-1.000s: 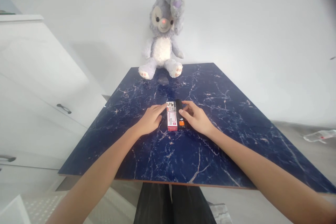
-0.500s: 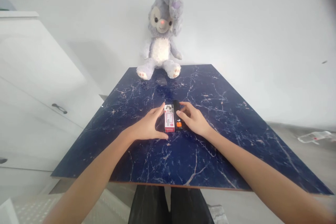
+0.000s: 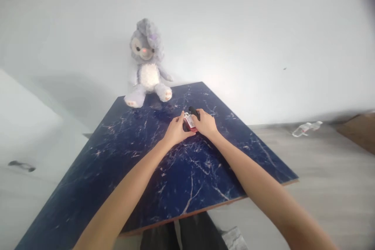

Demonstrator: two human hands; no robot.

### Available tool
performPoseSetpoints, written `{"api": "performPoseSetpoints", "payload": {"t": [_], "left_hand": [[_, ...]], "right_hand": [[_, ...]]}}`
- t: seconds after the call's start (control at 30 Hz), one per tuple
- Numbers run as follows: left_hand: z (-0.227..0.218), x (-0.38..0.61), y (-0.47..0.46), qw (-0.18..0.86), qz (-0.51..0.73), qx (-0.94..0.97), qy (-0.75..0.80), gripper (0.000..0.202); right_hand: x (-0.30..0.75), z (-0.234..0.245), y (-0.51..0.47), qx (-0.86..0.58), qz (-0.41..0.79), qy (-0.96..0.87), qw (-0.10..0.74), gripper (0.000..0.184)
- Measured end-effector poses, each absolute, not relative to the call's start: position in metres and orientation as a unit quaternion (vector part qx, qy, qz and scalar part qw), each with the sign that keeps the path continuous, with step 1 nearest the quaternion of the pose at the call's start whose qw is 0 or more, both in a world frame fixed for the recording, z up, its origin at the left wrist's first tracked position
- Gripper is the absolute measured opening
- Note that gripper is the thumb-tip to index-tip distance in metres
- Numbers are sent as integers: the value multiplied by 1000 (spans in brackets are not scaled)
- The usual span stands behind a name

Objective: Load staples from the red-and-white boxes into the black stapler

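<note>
Box (image 3: pixel 190 122), black object (image 3: pixel 192 111) beside, plush toy (image 3: pixel 149 76) beyond

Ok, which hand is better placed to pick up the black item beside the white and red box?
The right, most likely. The right hand lies over the black item, covering much of it, while the left hand is spread around the box's opposite side.

Grey plush toy (image 3: pixel 149 75) seated at far edge of blue marbled table (image 3: pixel 117 156), before pale wall (image 3: pixel 234 47). Whitish item (image 3: pixel 306 127) on grey floor (image 3: pixel 331 172), right. Dark handle (image 3: pixel 22 165), far left.
</note>
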State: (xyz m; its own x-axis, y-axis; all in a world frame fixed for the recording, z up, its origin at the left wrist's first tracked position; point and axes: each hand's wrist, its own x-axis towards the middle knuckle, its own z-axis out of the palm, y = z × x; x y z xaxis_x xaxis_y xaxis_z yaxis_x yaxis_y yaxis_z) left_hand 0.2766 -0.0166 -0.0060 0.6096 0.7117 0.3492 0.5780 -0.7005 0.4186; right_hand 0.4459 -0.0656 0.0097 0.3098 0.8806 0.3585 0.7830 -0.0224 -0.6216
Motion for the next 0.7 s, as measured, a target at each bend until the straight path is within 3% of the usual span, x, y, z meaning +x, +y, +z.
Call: {"api": "performPoseSetpoints", "payload": {"t": [0.3,0.43,0.6,0.7], "left_hand": [[-15,395,9,54,280,898,335,95],[-18,389,5,80,254,894,361,95],[-12,355,12,106,270,872,394,63],[-8,308,29,73,307,841,440,54]], "right_hand": [[519,-7,-45,-789,23,-420,448,57],[517,-12,-40,-773,-29,-417,478,57],[504,-8,-49,-710,-189,-453,505,54],[492,-6,-60,-653,-226,-549,470,53]]}}
